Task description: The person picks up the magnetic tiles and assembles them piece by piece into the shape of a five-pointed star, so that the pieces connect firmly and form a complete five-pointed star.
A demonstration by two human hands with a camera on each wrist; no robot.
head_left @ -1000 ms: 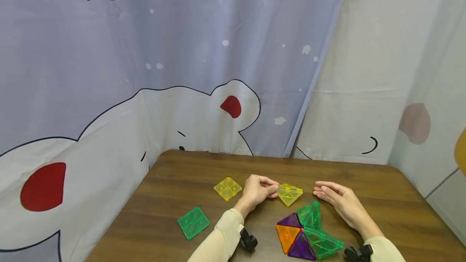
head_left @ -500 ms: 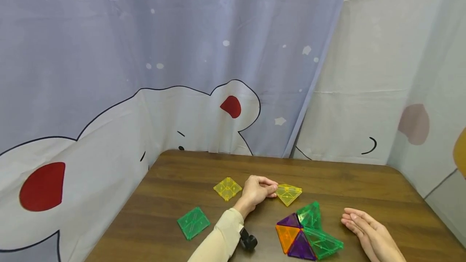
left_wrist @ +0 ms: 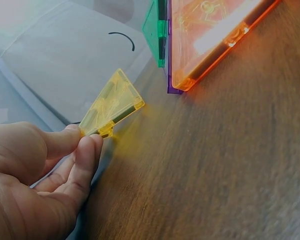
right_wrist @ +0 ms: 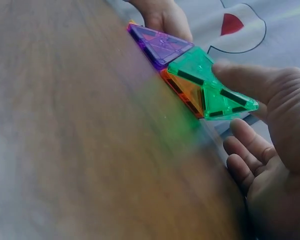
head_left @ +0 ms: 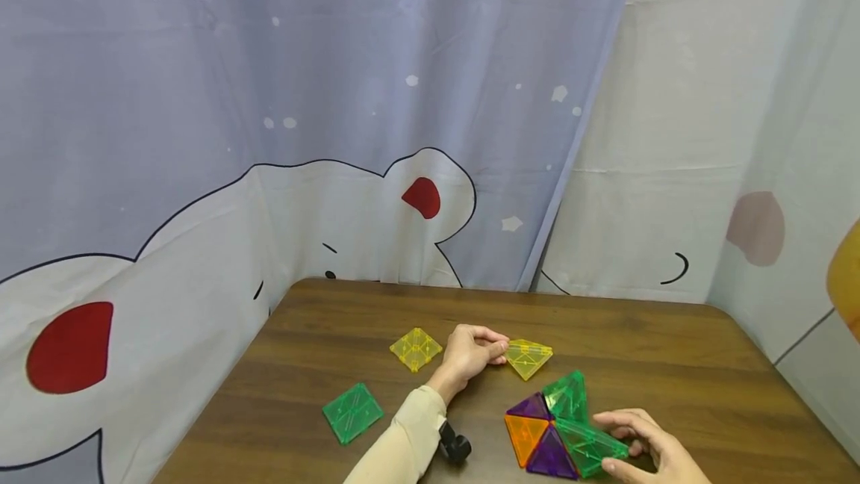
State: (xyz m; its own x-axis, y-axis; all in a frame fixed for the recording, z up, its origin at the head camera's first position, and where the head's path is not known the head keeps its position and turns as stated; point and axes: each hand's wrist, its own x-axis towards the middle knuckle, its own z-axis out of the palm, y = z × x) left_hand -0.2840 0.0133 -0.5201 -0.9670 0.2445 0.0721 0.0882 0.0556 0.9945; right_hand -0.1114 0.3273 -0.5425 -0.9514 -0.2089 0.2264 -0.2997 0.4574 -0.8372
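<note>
My left hand (head_left: 468, 355) pinches the left corner of a clear yellow magnetic tile piece (head_left: 528, 358), which stands raised from the table in the left wrist view. In front of it sits a joined cluster of triangular magnetic tiles: an orange tile (head_left: 525, 437), purple tiles (head_left: 554, 455) and green tiles (head_left: 586, 445), the green ones tilted up. Around the outer tip of the right green tile, my right hand (head_left: 655, 448) is spread, thumb on the near side and fingers beyond. The right wrist view shows the thumb (right_wrist: 250, 80) overlapping the green tile (right_wrist: 225, 103); contact is unclear.
On the left of the wooden table (head_left: 269, 424) lie a yellow tile piece (head_left: 416, 349) and a green square piece (head_left: 352, 413). A printed curtain (head_left: 336, 95) hangs behind the table's far edge.
My right hand has drawn back from near the yellow piece, swung right and towards me, then come in to the green tile's tip. My left hand keeps its pinch.
</note>
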